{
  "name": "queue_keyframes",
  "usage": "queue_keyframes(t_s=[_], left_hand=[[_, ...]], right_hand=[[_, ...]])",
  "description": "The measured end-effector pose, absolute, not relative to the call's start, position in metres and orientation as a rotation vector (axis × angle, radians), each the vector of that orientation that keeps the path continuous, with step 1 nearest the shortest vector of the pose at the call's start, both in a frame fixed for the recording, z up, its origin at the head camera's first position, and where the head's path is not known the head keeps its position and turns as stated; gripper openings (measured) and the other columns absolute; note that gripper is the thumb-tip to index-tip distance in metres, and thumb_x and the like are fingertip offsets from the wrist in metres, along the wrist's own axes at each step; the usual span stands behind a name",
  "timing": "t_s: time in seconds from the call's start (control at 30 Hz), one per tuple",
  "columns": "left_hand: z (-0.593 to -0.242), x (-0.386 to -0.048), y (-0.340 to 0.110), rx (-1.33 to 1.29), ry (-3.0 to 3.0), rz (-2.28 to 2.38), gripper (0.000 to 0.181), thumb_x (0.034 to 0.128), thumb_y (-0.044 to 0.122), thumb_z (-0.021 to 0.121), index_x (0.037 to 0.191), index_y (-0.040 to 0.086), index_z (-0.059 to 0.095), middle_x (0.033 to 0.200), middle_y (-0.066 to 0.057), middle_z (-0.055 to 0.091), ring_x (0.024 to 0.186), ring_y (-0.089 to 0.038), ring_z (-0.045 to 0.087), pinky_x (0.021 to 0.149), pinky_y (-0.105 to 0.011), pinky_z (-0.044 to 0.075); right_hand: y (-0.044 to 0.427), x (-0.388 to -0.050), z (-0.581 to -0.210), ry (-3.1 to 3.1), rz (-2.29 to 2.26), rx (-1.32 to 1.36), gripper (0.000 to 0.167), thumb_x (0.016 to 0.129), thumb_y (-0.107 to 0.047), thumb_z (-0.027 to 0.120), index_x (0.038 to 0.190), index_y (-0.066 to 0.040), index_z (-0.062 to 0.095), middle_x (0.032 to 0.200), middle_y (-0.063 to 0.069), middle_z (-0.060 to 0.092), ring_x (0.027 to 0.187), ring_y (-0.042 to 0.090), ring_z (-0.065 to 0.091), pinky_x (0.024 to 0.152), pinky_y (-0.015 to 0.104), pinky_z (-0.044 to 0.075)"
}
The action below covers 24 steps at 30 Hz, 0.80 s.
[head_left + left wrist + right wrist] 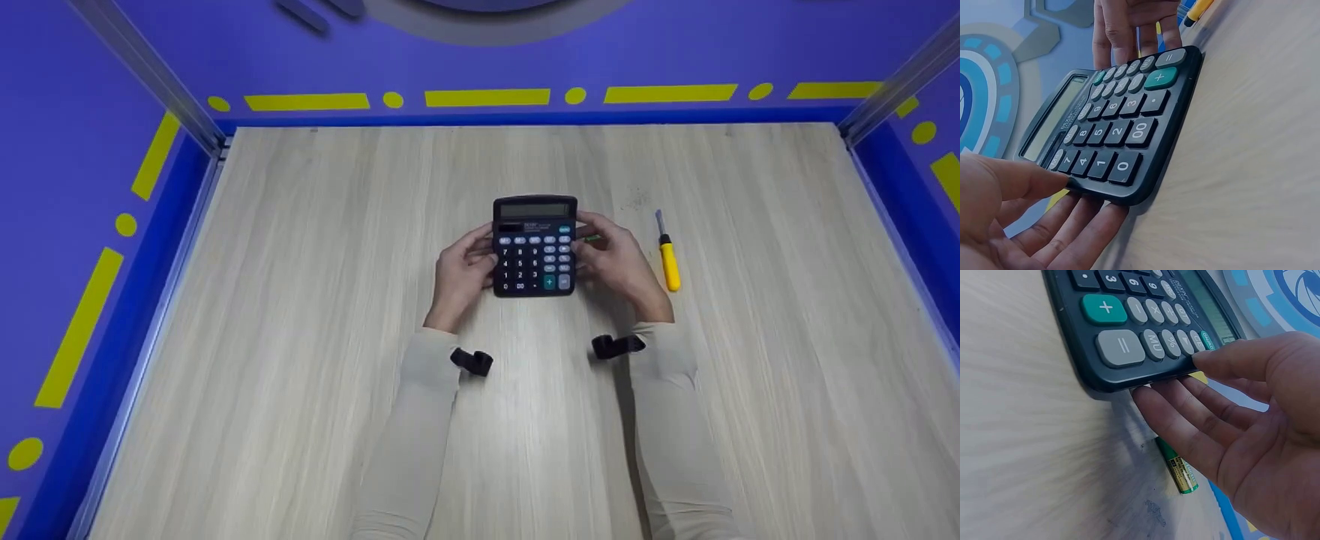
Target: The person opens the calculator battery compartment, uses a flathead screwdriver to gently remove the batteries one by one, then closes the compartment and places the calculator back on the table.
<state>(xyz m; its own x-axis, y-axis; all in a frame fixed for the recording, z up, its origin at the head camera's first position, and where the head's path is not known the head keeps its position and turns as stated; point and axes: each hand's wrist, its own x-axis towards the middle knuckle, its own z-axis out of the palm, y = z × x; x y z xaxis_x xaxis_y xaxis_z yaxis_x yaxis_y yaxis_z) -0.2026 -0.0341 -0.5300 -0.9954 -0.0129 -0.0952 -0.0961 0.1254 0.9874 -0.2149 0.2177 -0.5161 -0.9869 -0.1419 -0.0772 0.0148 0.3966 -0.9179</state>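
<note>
A black calculator point(534, 255) with white, grey and green keys is held face up between both hands. My left hand point(461, 274) pinches its left edge, thumb on the front and fingers beneath. At the opposite edge my right hand point(619, 259) grips it the same way, the thumb by the upper right keys. The right wrist view shows a green and gold battery point(1177, 467) lying on the table below the right fingers. To the right of that hand lies a screwdriver point(668, 255) with a yellow handle. The calculator's underside is hidden.
The wood-grain table point(300, 300) meets blue and yellow patterned walls point(487, 67) at the back and sides. A few dark specks point(636, 199) lie on the surface beyond the right hand. Each sleeve carries a black wrist mount point(472, 362).
</note>
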Motion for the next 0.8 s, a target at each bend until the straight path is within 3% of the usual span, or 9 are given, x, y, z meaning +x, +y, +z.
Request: queue_keyframes(t_s=[0.57,0.8], left_hand=[[-0.5332,-0.2029,-0.0354,-0.092,2.358,1.949,0.051,0.0970,-0.008,0.067,0.145,0.007,0.065,0.131,-0.014,0.071,0.095,-0.020,0.076,0.069,-0.029,0.064],[-0.5336,-0.2034,-0.0344,-0.110,2.382,1.923,0.052,0.0956,-0.011,0.068,0.145,0.006,0.065,0.137,-0.014,0.069,0.099,-0.020,0.076,0.070,-0.028,0.064]], right_hand=[[0.2152,-0.2151,-0.5174,2.489,-1.601,-0.059,0.050,0.105,0.001,0.059,0.154,-0.005,0.053,0.128,0.020,0.061,0.103,0.032,0.065,0.076,0.037,0.065],[0.2111,-0.2156,-0.5181,2.506,-1.563,-0.012,0.049,0.106,0.001,0.058,0.154,-0.005,0.054,0.127,0.019,0.061,0.105,0.031,0.063,0.078,0.039,0.064]])
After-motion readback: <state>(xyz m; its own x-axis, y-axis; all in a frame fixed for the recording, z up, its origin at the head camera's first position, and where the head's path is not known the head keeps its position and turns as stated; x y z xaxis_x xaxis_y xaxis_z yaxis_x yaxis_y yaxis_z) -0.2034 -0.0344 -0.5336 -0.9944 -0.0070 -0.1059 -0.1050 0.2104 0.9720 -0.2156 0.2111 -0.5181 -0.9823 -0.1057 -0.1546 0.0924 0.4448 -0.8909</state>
